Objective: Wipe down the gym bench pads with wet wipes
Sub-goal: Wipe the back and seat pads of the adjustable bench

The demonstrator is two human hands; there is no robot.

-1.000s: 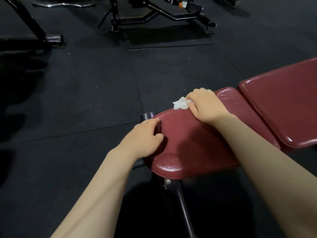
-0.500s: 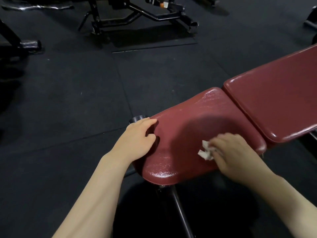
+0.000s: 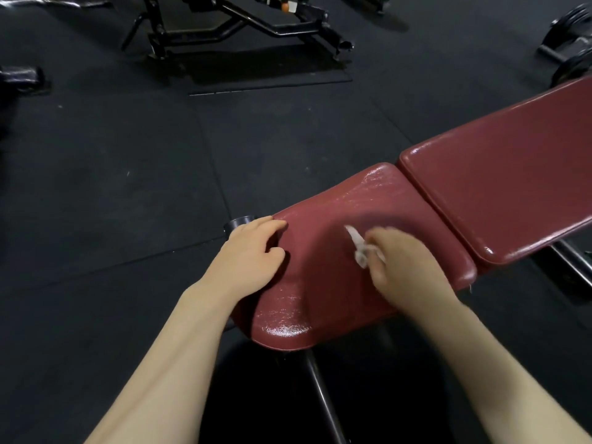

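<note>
A dark red seat pad [image 3: 323, 283] of a gym bench lies in front of me, glossy and wet-looking near its front lip. The longer red back pad [image 3: 499, 187] continues up to the right. My right hand [image 3: 407, 267] holds a crumpled white wet wipe [image 3: 360, 248] against the middle of the seat pad; the hand is motion-blurred. My left hand [image 3: 250, 257] grips the seat pad's left edge, fingers curled over the rim.
Black rubber floor mats lie all around. A black bench frame [image 3: 243, 24] stands at the top centre, dumbbells [image 3: 573, 46] at the top right. The bench's black leg [image 3: 323, 402] runs down below the seat, and a black tube end [image 3: 238, 223] sits by my left hand.
My right hand swept the wipe from the seat pad's far edge down to its near right side, then back up toward the middle. My left hand kept its grip on the left edge.
</note>
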